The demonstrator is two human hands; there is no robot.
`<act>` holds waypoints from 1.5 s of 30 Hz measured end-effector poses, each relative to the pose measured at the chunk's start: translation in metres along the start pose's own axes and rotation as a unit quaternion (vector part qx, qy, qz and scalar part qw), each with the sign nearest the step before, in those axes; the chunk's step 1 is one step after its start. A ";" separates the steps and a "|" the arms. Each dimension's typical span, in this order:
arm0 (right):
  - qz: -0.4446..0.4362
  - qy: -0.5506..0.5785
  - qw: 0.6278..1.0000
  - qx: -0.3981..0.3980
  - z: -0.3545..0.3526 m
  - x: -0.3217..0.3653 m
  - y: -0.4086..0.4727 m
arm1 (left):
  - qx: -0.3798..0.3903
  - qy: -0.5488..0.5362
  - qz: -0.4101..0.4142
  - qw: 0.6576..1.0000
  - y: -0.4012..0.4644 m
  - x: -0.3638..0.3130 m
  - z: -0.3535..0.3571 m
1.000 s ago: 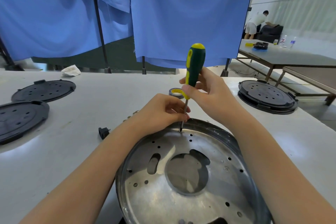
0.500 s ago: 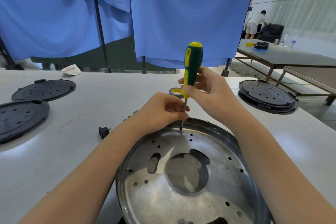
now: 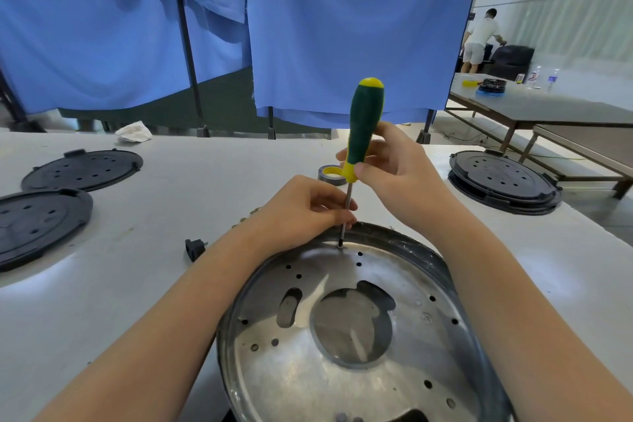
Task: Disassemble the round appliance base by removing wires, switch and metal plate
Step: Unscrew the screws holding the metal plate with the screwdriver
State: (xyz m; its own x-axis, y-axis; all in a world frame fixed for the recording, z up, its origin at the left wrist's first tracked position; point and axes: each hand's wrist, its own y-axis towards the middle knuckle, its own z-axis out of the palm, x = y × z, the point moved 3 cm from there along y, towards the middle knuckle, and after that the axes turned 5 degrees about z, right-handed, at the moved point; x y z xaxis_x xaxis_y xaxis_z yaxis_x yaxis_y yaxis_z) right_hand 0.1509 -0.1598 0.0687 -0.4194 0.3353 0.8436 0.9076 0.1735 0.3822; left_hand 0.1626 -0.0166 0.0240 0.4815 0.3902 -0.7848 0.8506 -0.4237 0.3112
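A round appliance base (image 3: 442,271) lies in front of me on the white table, its shiny perforated metal plate (image 3: 394,373) facing up inside the dark rim. A green and yellow screwdriver (image 3: 363,127) stands upright with its tip in a hole at the plate's far edge. My right hand (image 3: 400,175) grips the lower handle. My left hand (image 3: 308,205) pinches the thin shaft just above the plate.
Two black round covers (image 3: 82,169) (image 3: 37,219) lie at the left, and a stack of black bases (image 3: 503,181) at the right. A tape roll (image 3: 330,175) sits behind my hands, a small black plug (image 3: 194,248) left of the base. A person stands far right.
The screwdriver handle has turned slightly in my right hand and leans a little more upright. Both hands stay at the same hole on the plate's far edge.
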 end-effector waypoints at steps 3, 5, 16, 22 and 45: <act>-0.005 -0.028 1.000 0.011 0.004 -0.001 0.000 | -0.031 0.048 0.015 0.998 0.001 0.000 -0.002; -0.008 -0.049 0.999 0.009 0.005 -0.003 -0.001 | -0.033 0.059 0.011 0.998 0.002 0.002 -0.002; 0.010 -0.016 1.000 0.014 0.004 -0.004 0.000 | -0.019 0.044 0.015 0.999 0.001 0.001 -0.001; 0.013 -0.028 0.999 0.009 0.005 -0.004 0.000 | -0.025 0.050 0.010 0.998 0.001 0.002 -0.001; 0.031 -0.020 0.999 0.002 0.003 -0.006 0.001 | 0.001 -0.001 0.004 1.000 0.000 0.000 0.001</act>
State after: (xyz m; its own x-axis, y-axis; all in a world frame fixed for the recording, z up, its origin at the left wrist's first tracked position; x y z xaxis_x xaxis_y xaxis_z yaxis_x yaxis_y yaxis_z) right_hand 0.1540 -0.1589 0.0633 -0.3632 0.3825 0.8496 0.9317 0.1556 0.3282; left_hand 0.1625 -0.0174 0.0239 0.4889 0.3854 -0.7826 0.8457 -0.4293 0.3169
